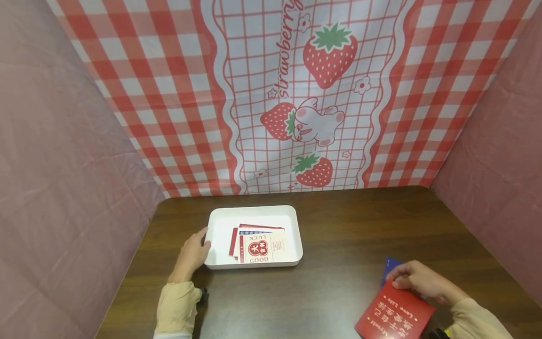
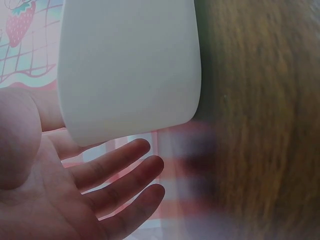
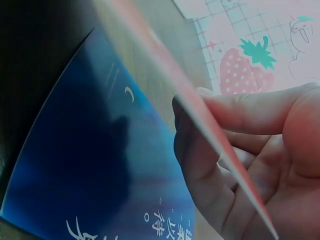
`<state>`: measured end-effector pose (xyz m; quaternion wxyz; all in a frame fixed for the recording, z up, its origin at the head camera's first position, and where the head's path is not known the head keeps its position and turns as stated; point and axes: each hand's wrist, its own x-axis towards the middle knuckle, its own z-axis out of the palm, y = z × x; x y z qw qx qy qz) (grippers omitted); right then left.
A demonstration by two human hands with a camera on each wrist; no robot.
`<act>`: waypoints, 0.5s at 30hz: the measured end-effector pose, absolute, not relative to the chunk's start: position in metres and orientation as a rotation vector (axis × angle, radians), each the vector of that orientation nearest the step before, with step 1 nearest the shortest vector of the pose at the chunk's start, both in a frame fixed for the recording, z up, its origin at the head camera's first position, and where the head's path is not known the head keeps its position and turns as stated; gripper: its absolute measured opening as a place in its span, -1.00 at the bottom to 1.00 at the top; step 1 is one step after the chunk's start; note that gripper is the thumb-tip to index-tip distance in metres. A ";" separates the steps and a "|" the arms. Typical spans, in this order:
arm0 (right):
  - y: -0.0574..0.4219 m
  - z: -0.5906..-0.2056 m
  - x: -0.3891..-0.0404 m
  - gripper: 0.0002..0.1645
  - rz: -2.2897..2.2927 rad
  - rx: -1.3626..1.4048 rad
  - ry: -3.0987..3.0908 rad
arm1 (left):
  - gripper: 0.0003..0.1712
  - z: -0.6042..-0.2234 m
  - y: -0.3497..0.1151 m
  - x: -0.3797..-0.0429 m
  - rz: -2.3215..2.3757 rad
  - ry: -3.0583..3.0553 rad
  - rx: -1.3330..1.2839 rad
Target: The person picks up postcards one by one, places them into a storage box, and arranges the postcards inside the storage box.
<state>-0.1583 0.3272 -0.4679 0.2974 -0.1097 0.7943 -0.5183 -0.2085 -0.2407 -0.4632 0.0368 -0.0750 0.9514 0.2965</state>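
Observation:
My left hand (image 1: 195,249) is at the left side of a white tray (image 1: 296,221), with the thumb over the rim. In the left wrist view the other fingers (image 2: 125,187) reach loosely past the tray's corner. Inside the tray lies an overlapping pile of cards, topped by a cream card (image 1: 275,247) reading "GOOD LUCK". At the right, my right hand (image 1: 423,282) pinches a red card (image 1: 395,310) with gold lettering by its edge, thumb on one face and fingers behind. Below it is a blue card (image 3: 85,130) with white characters and a small moon, partly covered in the head view.
The brown wooden table (image 1: 338,226) stretches between tray and right hand. A red-and-white checked strawberry cloth (image 1: 254,117) hangs at its back edge. Pink cloth walls (image 1: 72,165) stand at both sides.

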 end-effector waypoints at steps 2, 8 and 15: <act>0.327 -0.468 -0.159 -0.57 -1.381 -0.292 2.109 | -0.39 -0.463 -0.240 -0.208 0.913 2.929 -0.227; 0.328 -0.470 -0.160 -0.55 -1.417 -0.326 2.086 | -0.41 -0.461 -0.239 -0.208 0.905 2.954 -0.202; 0.327 -0.464 -0.165 -0.57 -1.427 -0.292 2.065 | -0.40 -0.464 -0.239 -0.208 0.910 2.939 -0.217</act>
